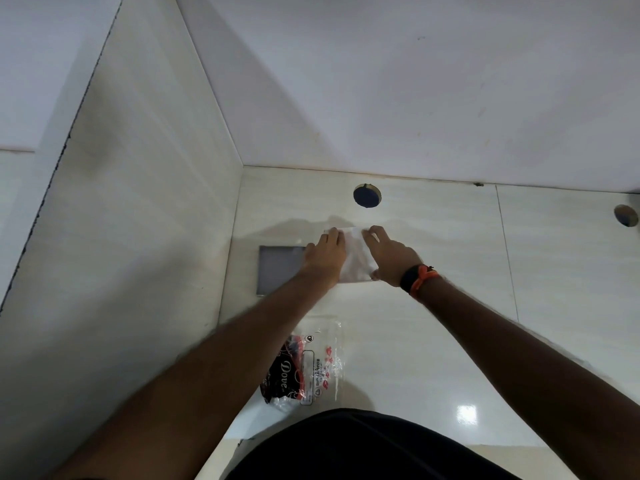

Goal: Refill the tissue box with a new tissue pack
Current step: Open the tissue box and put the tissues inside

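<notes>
A white stack of tissues [356,258] lies on the pale counter, held from both sides. My left hand [325,254] presses on its left half, fingers flat over the top. My right hand [389,256] grips its right edge, thumb at the near corner; a black and orange band sits on that wrist. Just left of the tissues a grey rectangular tissue box [278,270] lies flat, partly hidden by my left hand. An empty clear plastic tissue wrapper [308,368] with red and black print lies nearer to me.
The counter [433,323] meets a tiled side wall [145,202] on the left and a white back wall behind. Two round holes in the counter, one [367,196] behind the tissues and another [625,215] at far right.
</notes>
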{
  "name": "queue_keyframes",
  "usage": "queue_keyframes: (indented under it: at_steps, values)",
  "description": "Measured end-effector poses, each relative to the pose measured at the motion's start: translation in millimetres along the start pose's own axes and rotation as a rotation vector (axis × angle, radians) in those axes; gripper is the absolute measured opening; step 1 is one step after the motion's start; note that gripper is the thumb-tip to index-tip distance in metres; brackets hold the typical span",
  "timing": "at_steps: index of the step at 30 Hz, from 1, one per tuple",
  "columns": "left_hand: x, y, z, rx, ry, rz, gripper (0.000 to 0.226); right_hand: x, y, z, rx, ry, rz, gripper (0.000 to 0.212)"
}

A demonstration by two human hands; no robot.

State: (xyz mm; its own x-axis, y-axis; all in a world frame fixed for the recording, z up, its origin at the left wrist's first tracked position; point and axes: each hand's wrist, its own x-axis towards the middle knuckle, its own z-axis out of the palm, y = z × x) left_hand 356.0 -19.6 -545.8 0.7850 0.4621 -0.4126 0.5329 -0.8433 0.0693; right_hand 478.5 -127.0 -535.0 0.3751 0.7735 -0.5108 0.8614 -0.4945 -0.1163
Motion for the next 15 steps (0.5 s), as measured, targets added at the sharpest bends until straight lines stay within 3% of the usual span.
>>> queue_keyframes:
  at_steps: [5,15]
  values:
    - [-4,-2,5,0.042,-0.035,0.015,0.094,1,2,4,-0.013,-0.002,-0.019,0.091]
    - [3,10,11,0.064,-0.095,-0.054,0.092,10,-6,25,-0.038,0.03,0.052,0.072]
